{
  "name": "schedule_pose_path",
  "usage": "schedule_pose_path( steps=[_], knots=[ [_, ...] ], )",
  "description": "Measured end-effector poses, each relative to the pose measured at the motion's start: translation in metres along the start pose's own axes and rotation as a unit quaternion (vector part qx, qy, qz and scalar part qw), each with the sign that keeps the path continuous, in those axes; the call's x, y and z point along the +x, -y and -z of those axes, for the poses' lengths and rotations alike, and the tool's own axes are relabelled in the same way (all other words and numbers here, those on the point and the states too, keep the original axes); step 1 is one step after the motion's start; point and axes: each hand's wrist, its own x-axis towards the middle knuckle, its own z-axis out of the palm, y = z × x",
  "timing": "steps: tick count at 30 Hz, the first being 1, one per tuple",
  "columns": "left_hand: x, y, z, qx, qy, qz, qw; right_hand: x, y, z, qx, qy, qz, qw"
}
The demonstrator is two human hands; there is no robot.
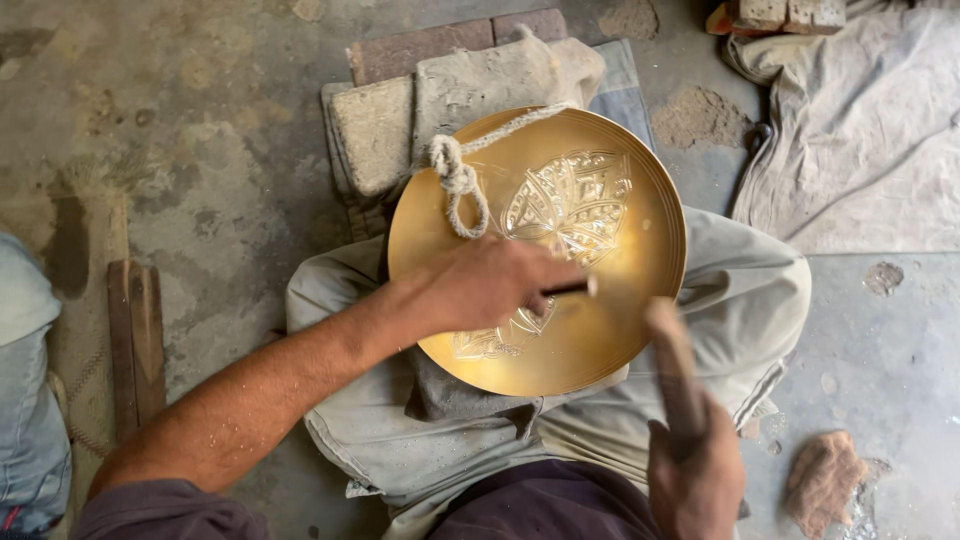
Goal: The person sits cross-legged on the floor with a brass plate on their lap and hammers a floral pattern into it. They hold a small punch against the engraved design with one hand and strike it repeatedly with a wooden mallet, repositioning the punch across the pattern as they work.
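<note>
We see a round brass plate (610, 300) resting tilted on the person's lap, with a leaf-like pattern engraved in its middle. Our left hand (490, 283) lies on the plate face, fingers (545, 275) closed narrow around a thin dark chisel (570, 289) whose tip touches the plate just right of the fingertips, at the lower edge of the engraved pattern. Our right hand (697, 480) is below and to the right of the plate, fingers wrapped tight around the handle of a wooden mallet (675, 365); the mallet head is blurred (motion smear) and sits over the plate's lower right rim, near the chisel but apart from it.

A knotted rope (460, 180) crosses the plate's upper left edge, just above the left-hand fingers, its loop lying on the brass. Beyond the rope, a grey padded cushion (400, 120) sits against the plate's far rim, with reddish bricks (430, 45) behind it. Grey trousers (750, 290) cover the crossed legs under the plate. Right of the right-hand fingers a reddish stone (822, 475) lies on the concrete floor (200, 120). Far right, well apart from both hands, a crumpled grey cloth (860, 140). Left of the left arm, a wooden plank (135, 345) lies on the floor, and blue denim (30, 400) of another person shows at the left edge.
</note>
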Motion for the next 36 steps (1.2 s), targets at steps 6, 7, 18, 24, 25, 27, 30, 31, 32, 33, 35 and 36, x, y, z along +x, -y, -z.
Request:
schedule_pose_path(
  steps=[6,7,18,24,25,27,30,31,32,33,35,36],
  knots=[
    [-0.009,0.009,0.002,-0.056,-0.048,-0.041,0.996,0.016,-0.003,0.017,0.053,-0.016,-0.025,0.998],
    [-0.009,0.008,0.002,-0.042,-0.047,-0.046,0.997,0.018,-0.003,0.018,0.028,-0.029,-0.005,0.999],
    [-0.006,-0.003,0.000,0.060,-0.006,-0.067,0.996,0.034,0.007,0.008,0.048,-0.074,0.118,0.989],
    [-0.022,-0.006,-0.010,0.010,-0.099,0.019,0.995,0.069,0.036,0.021,-0.090,-0.006,0.222,0.971],
    [-0.026,-0.007,-0.012,0.009,-0.124,0.036,0.992,0.075,0.044,0.025,-0.058,-0.029,0.236,0.970],
    [-0.033,-0.008,-0.019,0.009,-0.171,0.067,0.983,0.085,0.061,0.033,0.008,-0.076,0.260,0.963],
    [-0.037,-0.013,-0.032,-0.078,-0.244,0.113,0.960,0.108,0.087,0.054,-0.198,0.037,0.294,0.934],
    [-0.040,-0.015,-0.035,-0.076,-0.262,0.131,0.953,0.111,0.096,0.060,-0.145,0.004,0.319,0.937],
    [-0.043,-0.018,-0.039,-0.074,-0.280,0.149,0.946,0.113,0.104,0.064,-0.091,-0.028,0.342,0.935],
    [-0.045,-0.020,-0.042,-0.072,-0.296,0.167,0.938,0.116,0.112,0.068,-0.036,-0.061,0.362,0.929],
    [-0.047,-0.025,-0.049,-0.078,-0.350,0.177,0.916,0.128,0.128,0.074,-0.202,0.028,0.370,0.906],
    [-0.046,-0.027,-0.051,-0.080,-0.378,0.180,0.905,0.133,0.135,0.077,-0.283,0.070,0.369,0.883]
  ],
)
